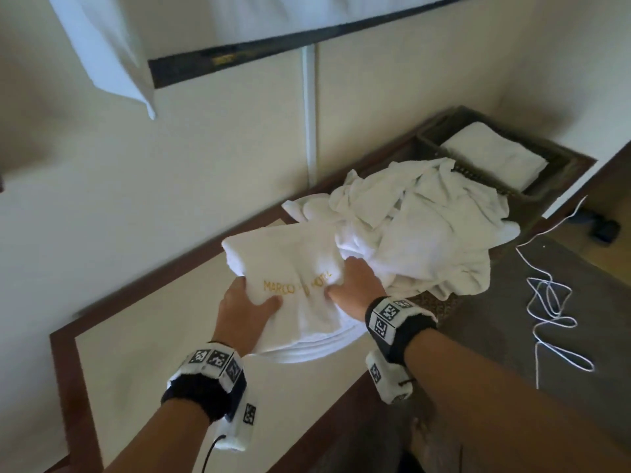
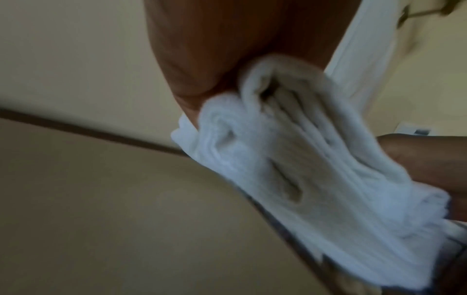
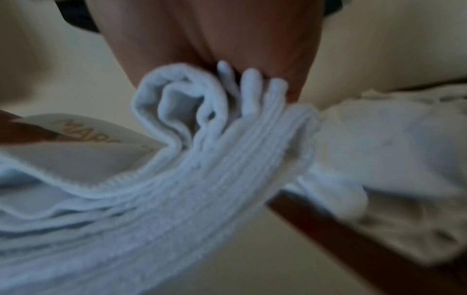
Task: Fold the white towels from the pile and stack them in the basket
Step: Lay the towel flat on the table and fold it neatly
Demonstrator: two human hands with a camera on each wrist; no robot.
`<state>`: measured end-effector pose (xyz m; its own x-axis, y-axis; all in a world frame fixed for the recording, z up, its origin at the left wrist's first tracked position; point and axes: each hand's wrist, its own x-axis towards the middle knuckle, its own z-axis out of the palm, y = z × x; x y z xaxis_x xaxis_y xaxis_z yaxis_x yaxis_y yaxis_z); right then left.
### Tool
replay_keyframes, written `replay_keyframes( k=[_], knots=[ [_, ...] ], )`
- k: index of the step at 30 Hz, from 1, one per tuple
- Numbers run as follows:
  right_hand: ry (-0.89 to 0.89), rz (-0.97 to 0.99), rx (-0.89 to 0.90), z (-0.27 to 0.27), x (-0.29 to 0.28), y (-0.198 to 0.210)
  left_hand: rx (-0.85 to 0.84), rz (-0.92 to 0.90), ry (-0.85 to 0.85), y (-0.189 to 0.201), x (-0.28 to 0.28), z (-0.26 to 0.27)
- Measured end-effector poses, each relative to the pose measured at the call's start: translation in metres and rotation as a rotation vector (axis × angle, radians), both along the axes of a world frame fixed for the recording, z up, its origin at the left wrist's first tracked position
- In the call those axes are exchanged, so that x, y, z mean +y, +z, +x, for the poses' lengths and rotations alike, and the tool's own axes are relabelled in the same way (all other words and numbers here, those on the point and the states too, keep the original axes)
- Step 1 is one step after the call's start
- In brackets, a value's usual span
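Note:
A folded white towel (image 1: 300,268) with gold lettering is held just above the table, between both hands. My left hand (image 1: 244,307) grips its left edge, thumb on top. My right hand (image 1: 355,285) grips its right edge, thumb on top too. In the left wrist view the towel's stacked folds (image 2: 290,175) run under my palm. The right wrist view shows the same layered edge (image 3: 202,169) bunched against my palm. Behind lies the crumpled pile of white towels (image 1: 426,220). A dark wicker basket (image 1: 560,155) at the far right holds one folded towel (image 1: 495,158).
The table (image 1: 153,353) has a cream top with a dark wood border and stands against a cream wall. A white cable (image 1: 549,302) lies looped on the carpet to the right. A white cloth (image 1: 112,56) hangs at upper left.

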<state>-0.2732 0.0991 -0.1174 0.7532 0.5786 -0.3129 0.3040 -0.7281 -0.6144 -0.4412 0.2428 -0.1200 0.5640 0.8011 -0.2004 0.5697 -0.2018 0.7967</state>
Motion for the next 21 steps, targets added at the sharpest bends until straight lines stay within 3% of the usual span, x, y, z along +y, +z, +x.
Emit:
replay_keyframes(
  k=[7, 14, 21],
  knots=[
    [-0.028, 0.228, -0.029, 0.122, -0.063, 0.069, -0.31, 0.012, -0.022, 0.063, -0.067, 0.116],
    [-0.156, 0.206, -0.101, 0.266, -0.194, 0.094, -0.338, -0.016, -0.186, 0.076, -0.164, 0.287],
    [-0.318, 0.135, -0.176, 0.382, -0.334, 0.091, -0.339, -0.122, -0.423, 0.059, -0.272, 0.443]
  ],
)
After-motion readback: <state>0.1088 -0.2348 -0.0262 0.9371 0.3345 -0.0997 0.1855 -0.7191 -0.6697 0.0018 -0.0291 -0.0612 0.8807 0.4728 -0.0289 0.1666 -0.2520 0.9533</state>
